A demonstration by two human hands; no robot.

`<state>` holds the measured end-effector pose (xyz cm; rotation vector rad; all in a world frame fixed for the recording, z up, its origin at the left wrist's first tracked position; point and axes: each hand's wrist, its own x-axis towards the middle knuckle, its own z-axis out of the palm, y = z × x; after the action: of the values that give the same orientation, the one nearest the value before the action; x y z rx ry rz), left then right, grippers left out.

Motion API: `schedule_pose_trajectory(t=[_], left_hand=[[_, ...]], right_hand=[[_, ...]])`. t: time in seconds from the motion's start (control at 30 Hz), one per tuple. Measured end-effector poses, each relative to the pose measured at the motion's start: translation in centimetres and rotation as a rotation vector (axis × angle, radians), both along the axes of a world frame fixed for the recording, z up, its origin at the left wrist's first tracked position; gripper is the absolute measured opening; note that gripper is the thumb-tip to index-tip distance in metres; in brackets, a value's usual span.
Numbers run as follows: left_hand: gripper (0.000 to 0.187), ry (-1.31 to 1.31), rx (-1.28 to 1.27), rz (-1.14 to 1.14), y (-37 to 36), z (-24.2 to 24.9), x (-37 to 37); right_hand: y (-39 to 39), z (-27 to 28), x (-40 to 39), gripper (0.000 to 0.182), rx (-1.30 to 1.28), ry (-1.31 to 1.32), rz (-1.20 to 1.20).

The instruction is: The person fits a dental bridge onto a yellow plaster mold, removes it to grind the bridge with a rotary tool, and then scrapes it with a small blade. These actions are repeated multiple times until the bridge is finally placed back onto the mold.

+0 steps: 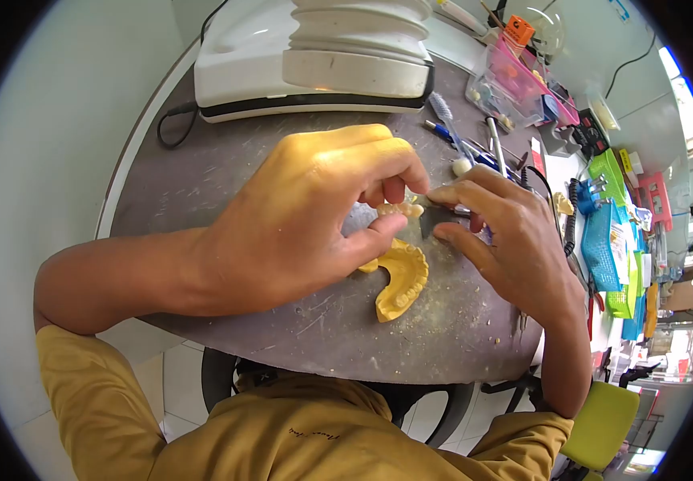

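Observation:
Between its thumb and curled fingers, my left hand pinches a small partial denture with tooth shapes, pale and partly translucent; the fingers hide some of it. My right hand faces it from the right, index finger and thumb apart, the index fingertip right at the edge of the denture. Below the hands, a yellow dental cast lies on the grey tabletop, its arch of teeth showing and its left end behind my left thumb. Crumbs and dust are scattered around the cast.
A white machine with a ribbed hose stands at the back. Behind my right hand lie a toothbrush, a pen and several tools. A clear box and a blue basket are at the right.

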<state>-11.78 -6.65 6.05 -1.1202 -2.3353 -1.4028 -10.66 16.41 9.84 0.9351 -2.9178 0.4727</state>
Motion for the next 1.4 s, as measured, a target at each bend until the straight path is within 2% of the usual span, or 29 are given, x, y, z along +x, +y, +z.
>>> schedule_pose_trajectory(t=[0.13,0.23,0.37,0.5,0.73,0.9,1.4], left_hand=[[0.029,-0.015,-0.016,-0.026,0.1,-0.3,0.1],[0.031,-0.042,-0.028,-0.037,0.3,-0.3,0.7],[0.031,-0.027,-0.012,-0.041,0.6,-0.9,0.9],[0.031,-0.007,0.027,-0.052,1.0,-1.4,0.8],[0.028,0.013,0.044,-0.022,1.1,-1.7,1.0],[0.026,0.025,0.066,-0.020,1.1,-1.9,0.7],[0.023,-0.042,-0.009,-0.067,0.8,-1.4,0.6]], right_hand=[[0.3,-0.1,-0.8,0.014,-0.057,-0.110,-0.011],[0.5,-0.5,-1.1,0.015,-0.152,-0.167,-0.037],[0.5,-0.8,-0.6,0.016,-0.226,-0.109,-0.115],[1.0,-1.2,-0.4,0.017,-0.170,-0.029,-0.091],[0.6,-1.1,0.0,0.019,-0.147,-0.069,-0.113],[0.8,-1.7,-0.1,0.020,-0.143,0.000,-0.074],[1.0,-2.3,-0.2,0.017,-0.119,0.087,-0.055]])
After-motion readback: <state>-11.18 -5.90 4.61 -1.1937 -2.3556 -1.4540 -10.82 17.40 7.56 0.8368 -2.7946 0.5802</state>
